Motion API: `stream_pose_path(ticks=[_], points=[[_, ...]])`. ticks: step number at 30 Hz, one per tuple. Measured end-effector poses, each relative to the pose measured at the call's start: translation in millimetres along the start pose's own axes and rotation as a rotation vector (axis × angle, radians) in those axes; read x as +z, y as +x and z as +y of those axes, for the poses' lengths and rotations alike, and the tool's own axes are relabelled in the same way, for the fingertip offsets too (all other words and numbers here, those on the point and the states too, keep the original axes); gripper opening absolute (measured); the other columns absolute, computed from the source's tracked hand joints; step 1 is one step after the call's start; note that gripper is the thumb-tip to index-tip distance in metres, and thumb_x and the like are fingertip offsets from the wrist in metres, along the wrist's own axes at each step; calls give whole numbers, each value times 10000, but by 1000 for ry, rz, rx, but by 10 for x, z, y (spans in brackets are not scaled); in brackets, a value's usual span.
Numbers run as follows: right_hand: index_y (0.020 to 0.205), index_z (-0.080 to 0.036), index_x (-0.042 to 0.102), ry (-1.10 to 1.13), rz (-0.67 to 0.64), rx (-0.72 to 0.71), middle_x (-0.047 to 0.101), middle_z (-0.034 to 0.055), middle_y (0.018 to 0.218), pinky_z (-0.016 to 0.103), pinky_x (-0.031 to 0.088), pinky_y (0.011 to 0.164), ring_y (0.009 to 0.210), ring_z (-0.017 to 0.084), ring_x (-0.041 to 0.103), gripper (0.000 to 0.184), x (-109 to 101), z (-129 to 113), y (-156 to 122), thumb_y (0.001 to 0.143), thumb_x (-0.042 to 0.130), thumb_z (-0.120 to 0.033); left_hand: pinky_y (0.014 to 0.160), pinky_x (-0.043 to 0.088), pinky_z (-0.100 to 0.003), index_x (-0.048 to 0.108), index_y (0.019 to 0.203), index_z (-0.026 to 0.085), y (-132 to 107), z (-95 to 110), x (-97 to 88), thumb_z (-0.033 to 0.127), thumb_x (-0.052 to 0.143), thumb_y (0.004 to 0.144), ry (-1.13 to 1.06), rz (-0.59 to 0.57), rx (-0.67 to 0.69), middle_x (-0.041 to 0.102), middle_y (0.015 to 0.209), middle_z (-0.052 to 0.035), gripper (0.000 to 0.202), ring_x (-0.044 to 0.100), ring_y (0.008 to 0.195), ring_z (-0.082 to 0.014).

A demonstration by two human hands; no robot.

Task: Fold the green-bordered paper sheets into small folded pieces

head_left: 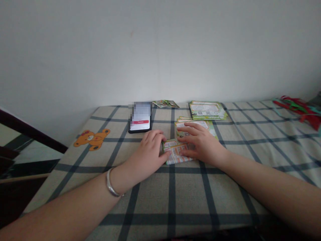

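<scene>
A printed leaflet [175,152] with orange, white and green print lies on the checked cloth in front of me. My left hand [152,147], a silver bangle at its wrist, grips the leaflet's left edge between thumb and curled fingers. Over its right side rests my right hand [200,142], fingers stretched and apart, the thumb lying on the paper. Those fingers also reach over a small stack of similar green-edged leaflets [208,125] just behind, partly hiding it. The leaflet's right end is covered by my right hand.
A larger leaflet stack [207,109] lies at the back right. A phone [139,125] with a lit screen is behind my left hand, beside a small green printed piece [166,103] near the wall. A bear figure [92,139] lies left; red and green fabric [298,108] far right.
</scene>
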State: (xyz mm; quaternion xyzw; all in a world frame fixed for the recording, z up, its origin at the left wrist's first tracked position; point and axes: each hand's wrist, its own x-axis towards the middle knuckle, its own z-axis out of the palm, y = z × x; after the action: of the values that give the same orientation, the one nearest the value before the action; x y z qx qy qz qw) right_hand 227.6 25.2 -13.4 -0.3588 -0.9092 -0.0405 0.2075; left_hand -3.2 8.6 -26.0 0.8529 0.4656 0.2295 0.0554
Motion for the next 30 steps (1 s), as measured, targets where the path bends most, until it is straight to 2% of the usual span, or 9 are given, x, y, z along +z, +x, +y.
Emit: stream_pose_path(ticks=[7,18,24,30], points=[[1020,-205,708,12,4,-2,596,78,1299,499,403,1044,1262,303,459,329,5,3,-8,772,713,-422,1046,376,-475,569,977,182,6,-26,-36,305,647,804,-65,-54,-26,496,1215,-89,225,446,1200,-269],[961,-218,721,29,29,-16,608,75,1279,504,417,1028,1246,294,482,258,0,0,0,792,692,-411,1028,385,-472,602,862,194,44,-2,-77,248,655,815,-112,-19,37,578,1213,-57,89,476,1175,-247],[1117,-198,677,4,-3,11,557,104,1339,500,390,1061,1288,301,437,388,-11,-22,10,802,674,-426,1008,398,-430,603,831,191,44,28,-117,192,632,824,-116,4,85,591,1185,-51,30,497,1147,-224],[937,-187,706,59,29,0,577,94,1305,479,391,1063,1280,288,448,253,-13,-29,11,799,681,-398,1005,395,-404,571,835,188,49,51,-138,169,625,814,-116,-3,125,622,1112,-37,61,493,1126,-211]])
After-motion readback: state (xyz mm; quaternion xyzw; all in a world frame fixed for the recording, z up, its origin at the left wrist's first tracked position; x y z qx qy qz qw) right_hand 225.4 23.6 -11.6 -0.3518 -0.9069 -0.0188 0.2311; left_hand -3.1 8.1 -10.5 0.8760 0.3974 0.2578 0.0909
